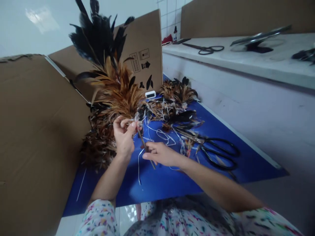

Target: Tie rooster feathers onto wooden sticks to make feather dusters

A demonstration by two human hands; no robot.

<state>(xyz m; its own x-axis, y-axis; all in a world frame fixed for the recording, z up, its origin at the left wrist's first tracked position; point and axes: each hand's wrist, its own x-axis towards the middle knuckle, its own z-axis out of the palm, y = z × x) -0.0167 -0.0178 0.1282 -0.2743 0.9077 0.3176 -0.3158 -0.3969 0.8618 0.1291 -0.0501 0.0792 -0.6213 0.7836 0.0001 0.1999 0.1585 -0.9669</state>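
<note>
My left hand is closed around the lower end of a large bundle of feathers, brown below and black at the top, which leans up and to the left. A thin stick runs down to the right from that end. My right hand has its fingers wrapped round the stick's lower part. White string lies in loose loops beside my hands, and one strand hangs below the stick. What fastens the feathers at the stick is hidden by my left fingers.
Large black-handled scissors lie right on the blue table, near loose feathers. More brown feathers are heaped left. Cardboard walls the left and back. A white ledge holds other scissors.
</note>
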